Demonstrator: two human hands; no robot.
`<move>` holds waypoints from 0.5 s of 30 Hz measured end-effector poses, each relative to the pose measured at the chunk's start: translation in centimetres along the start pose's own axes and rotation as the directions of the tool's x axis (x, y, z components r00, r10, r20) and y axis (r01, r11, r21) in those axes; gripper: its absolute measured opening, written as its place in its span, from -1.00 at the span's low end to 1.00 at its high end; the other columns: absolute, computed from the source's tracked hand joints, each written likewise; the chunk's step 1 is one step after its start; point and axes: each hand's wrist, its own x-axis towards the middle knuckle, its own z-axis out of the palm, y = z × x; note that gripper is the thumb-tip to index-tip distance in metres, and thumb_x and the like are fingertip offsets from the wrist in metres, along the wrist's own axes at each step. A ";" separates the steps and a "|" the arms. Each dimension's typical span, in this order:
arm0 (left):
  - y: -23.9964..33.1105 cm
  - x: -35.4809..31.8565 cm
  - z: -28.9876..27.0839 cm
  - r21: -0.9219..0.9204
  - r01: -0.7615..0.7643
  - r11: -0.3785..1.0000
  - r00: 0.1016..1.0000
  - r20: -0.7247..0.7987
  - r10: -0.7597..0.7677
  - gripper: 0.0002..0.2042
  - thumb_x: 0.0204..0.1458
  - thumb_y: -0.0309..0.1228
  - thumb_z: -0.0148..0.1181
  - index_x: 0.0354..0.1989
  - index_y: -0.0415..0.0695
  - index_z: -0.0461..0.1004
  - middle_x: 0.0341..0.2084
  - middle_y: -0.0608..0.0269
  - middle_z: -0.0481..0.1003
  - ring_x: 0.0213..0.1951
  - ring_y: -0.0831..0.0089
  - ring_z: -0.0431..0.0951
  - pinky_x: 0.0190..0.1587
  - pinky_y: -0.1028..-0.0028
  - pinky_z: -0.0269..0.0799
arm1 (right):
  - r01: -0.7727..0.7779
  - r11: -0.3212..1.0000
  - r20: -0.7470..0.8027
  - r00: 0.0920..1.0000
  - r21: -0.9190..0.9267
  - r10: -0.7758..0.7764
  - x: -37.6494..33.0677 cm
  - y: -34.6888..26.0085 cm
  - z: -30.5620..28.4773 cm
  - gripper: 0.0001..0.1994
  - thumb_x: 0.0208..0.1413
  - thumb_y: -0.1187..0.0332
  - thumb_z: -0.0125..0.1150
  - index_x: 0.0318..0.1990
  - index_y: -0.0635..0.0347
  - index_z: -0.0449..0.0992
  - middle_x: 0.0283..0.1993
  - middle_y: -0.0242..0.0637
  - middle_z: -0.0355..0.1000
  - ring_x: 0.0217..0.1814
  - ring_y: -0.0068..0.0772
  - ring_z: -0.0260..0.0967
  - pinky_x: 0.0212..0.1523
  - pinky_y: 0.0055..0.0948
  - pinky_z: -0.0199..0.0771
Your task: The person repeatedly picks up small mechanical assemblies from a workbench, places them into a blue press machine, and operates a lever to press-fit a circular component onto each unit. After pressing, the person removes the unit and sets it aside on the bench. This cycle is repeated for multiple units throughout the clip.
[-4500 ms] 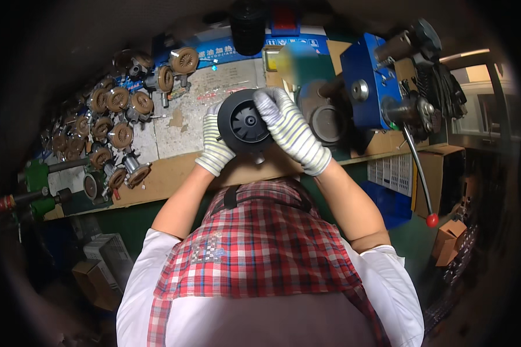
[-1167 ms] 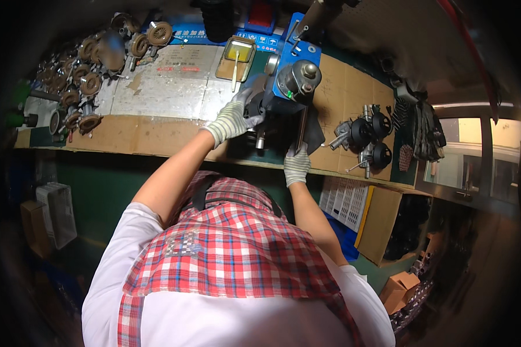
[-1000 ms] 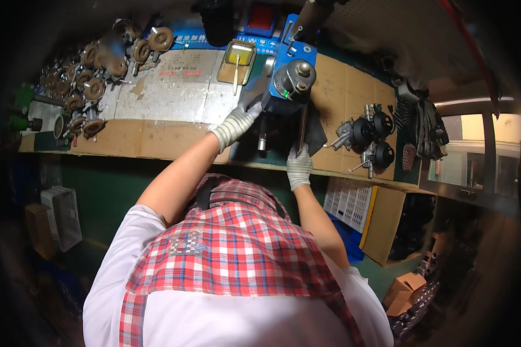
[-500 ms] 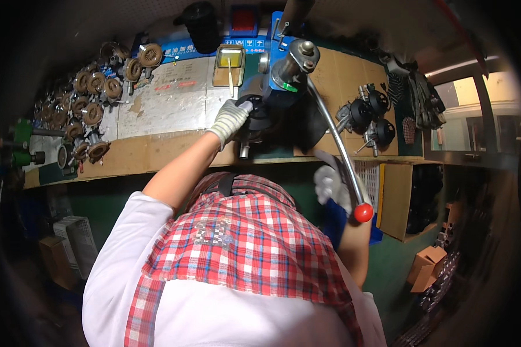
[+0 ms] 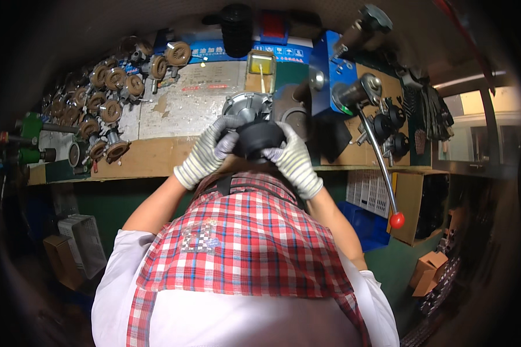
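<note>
In front of my chest, at the bench's front edge, both hands hold a grey cast-metal housing (image 5: 244, 105) with a thick black round part (image 5: 260, 137) on its near side. My left hand (image 5: 213, 151), in a striped white glove, is closed round the left side, thumb against the black part. On the other side my right hand (image 5: 293, 157), gloved alike, has its fingers curled on the black rim. To the right of them stands a blue lever press (image 5: 326, 75); its long metal lever (image 5: 380, 165) slopes down to a red ball knob (image 5: 397, 220).
Several metal parts with brown ribbed discs (image 5: 111, 111) crowd the bench's left. A tray of yellow grease (image 5: 262, 62) with a brush lies behind my hands. Similar parts with black caps (image 5: 383, 126) stand right of the press. Below are a blue bin (image 5: 362, 222) and a cardboard box (image 5: 410, 199).
My left hand has brought the housing out from under the press toward me. My right hand has come up from beside the lever and now grips the black part. The view has shifted left.
</note>
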 end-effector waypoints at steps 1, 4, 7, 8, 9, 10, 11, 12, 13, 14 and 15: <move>0.7 0.1 -1.5 -0.038 0.015 0.999 1.000 -0.020 -0.016 -0.65 0.22 -0.17 0.01 -0.23 -0.27 0.47 -0.28 0.14 0.50 -0.24 0.45 0.50 -0.19 0.48 0.45 | 0.114 0.912 0.034 0.993 -0.394 -0.110 -0.2 -2.6 0.7 -0.23 -0.36 0.09 0.50 0.07 0.26 0.36 -0.12 -0.05 0.40 -0.05 -0.08 0.40 -0.01 -0.28 0.40; 1.3 0.5 -5.4 -0.057 0.417 0.907 0.908 -0.026 -0.419 -0.59 0.22 -0.08 0.00 -0.26 -0.27 0.49 -0.48 0.33 0.53 -0.45 0.61 0.48 -0.35 0.57 0.43 | 0.334 0.834 0.055 0.936 -0.439 -0.346 -1.0 -4.2 2.7 -0.40 -0.20 0.17 0.27 0.09 0.12 0.37 -0.04 -0.06 0.29 0.01 -0.02 0.33 0.02 -0.24 0.37; 2.9 0.5 -6.3 -0.193 0.356 0.914 0.933 0.131 -0.335 -0.53 0.21 -0.07 0.01 0.06 -0.23 0.39 -0.17 0.22 0.50 -0.13 0.52 0.47 -0.04 0.48 0.39 | 0.447 0.690 0.031 0.850 -0.569 -0.525 -0.7 -4.2 4.6 -0.49 -0.22 0.45 0.24 0.03 0.10 0.44 -0.07 -0.08 0.35 -0.08 -0.02 0.39 -0.10 -0.25 0.47; 3.1 0.9 -7.0 -0.130 0.383 0.914 0.911 0.218 -0.351 -0.47 0.19 -0.05 0.04 0.17 -0.22 0.30 -0.03 0.20 0.44 0.03 0.49 0.38 0.09 0.43 0.31 | 0.496 0.650 0.041 0.811 -0.576 -0.584 -0.5 -4.7 5.2 -0.50 -0.24 0.56 0.21 0.00 0.10 0.47 -0.09 -0.08 0.37 -0.12 -0.02 0.42 -0.17 -0.25 0.50; 3.6 1.0 -7.2 -0.170 0.421 0.891 0.897 0.223 -0.381 -0.48 0.16 -0.08 0.09 0.16 -0.21 0.31 -0.03 0.20 0.44 0.03 0.47 0.38 0.09 0.42 0.30 | 0.526 0.613 0.052 0.782 -0.589 -0.622 -0.4 -4.8 5.6 -0.51 -0.24 0.55 0.22 0.00 0.10 0.48 -0.09 -0.07 0.38 -0.12 -0.01 0.42 -0.16 -0.23 0.50; 3.5 1.1 -7.2 -0.172 0.377 0.910 0.914 0.227 -0.336 -0.48 0.16 -0.09 0.10 0.16 -0.21 0.31 -0.03 0.22 0.44 0.03 0.48 0.38 0.09 0.41 0.30 | 0.537 0.579 0.073 0.768 -0.614 -0.636 -0.1 -4.6 5.9 -0.51 -0.23 0.54 0.23 0.00 0.10 0.48 -0.10 -0.06 0.38 -0.12 0.00 0.42 -0.17 -0.23 0.50; 3.3 1.1 -7.3 -0.175 0.333 0.927 0.928 0.232 -0.290 -0.49 0.15 -0.10 0.10 0.16 -0.22 0.32 -0.03 0.23 0.44 0.02 0.49 0.38 0.09 0.41 0.30 | 0.546 0.543 0.093 0.755 -0.638 -0.649 0.1 -4.5 6.1 -0.52 -0.21 0.53 0.23 0.00 0.10 0.48 -0.11 -0.05 0.39 -0.12 0.01 0.41 -0.18 -0.22 0.50; 3.1 1.3 -7.5 -0.190 0.331 0.924 0.931 0.227 -0.287 -0.49 0.14 -0.11 0.13 0.15 -0.21 0.32 -0.03 0.24 0.44 0.02 0.49 0.38 0.09 0.42 0.30 | 0.554 0.518 0.102 0.741 -0.652 -0.664 0.5 -4.6 6.4 -0.52 -0.22 0.53 0.24 0.00 0.09 0.49 -0.12 -0.05 0.40 -0.13 0.00 0.42 -0.19 -0.23 0.50; 3.0 1.4 -7.7 -0.204 0.333 0.921 0.932 0.223 -0.287 -0.49 0.13 -0.12 0.15 0.15 -0.21 0.32 -0.03 0.25 0.43 0.03 0.50 0.37 0.09 0.42 0.31 | 0.559 0.496 0.110 0.730 -0.665 -0.675 0.7 -4.9 6.7 -0.53 -0.22 0.53 0.24 -0.01 0.09 0.50 -0.14 -0.05 0.40 -0.14 -0.01 0.42 -0.21 -0.23 0.51; 2.9 1.5 -7.8 -0.219 0.334 0.917 0.932 0.221 -0.287 -0.49 0.12 -0.13 0.17 0.15 -0.20 0.33 -0.03 0.25 0.43 0.03 0.50 0.37 0.09 0.43 0.31 | 0.562 0.473 0.117 0.718 -0.679 -0.686 0.8 -5.2 6.9 -0.53 -0.22 0.52 0.25 -0.02 0.09 0.50 -0.16 -0.05 0.41 -0.15 -0.02 0.43 -0.22 -0.24 0.51; 2.6 1.4 -7.8 -0.258 0.344 0.903 0.932 0.211 -0.295 -0.48 0.10 -0.14 0.20 0.15 -0.19 0.32 -0.03 0.25 0.43 0.02 0.50 0.38 0.09 0.43 0.31 | 0.572 0.424 0.139 0.694 -0.702 -0.706 0.8 -5.4 7.1 -0.54 -0.23 0.52 0.25 -0.04 0.08 0.51 -0.18 -0.06 0.42 -0.16 -0.04 0.43 -0.24 -0.25 0.51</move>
